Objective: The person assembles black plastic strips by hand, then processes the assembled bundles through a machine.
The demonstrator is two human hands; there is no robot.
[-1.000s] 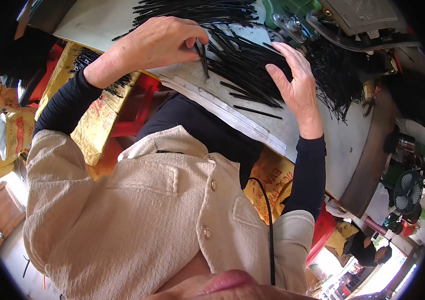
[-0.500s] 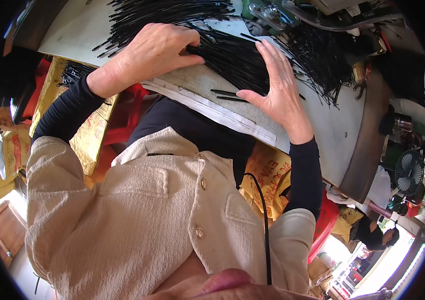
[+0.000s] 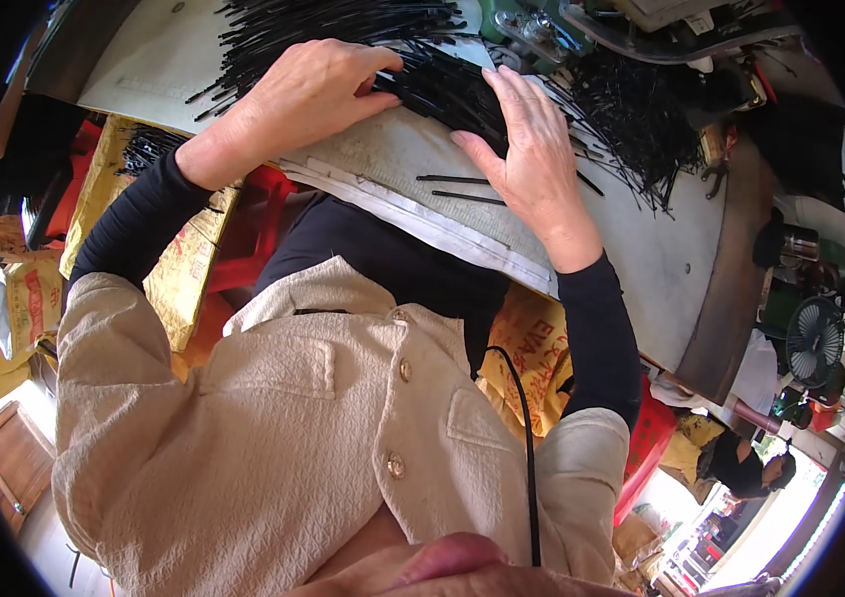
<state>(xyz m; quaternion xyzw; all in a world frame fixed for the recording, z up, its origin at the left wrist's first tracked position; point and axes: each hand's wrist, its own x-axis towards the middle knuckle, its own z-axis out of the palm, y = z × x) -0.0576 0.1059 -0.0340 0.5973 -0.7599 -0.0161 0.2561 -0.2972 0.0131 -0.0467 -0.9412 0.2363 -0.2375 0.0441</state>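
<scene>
Black rods lie between the hands, beyond the table's near edge; the left hand curls at one end, grip unclear; the right hand spreads open!

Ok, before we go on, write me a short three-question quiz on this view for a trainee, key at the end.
1. Multiple choice: what lies between the left hand and the right hand?
a) a desk fan
b) a pile of thin black strips
c) a yellow sack

2. True or false: the right hand is clenched in a fist.

3. Count: how many loose strips lie on the table just left of the right hand, apart from the pile and nearer the person's body?

Key: 1. b. 2. False; its fingers are extended, with the thumb held apart. 3. Two.
</scene>
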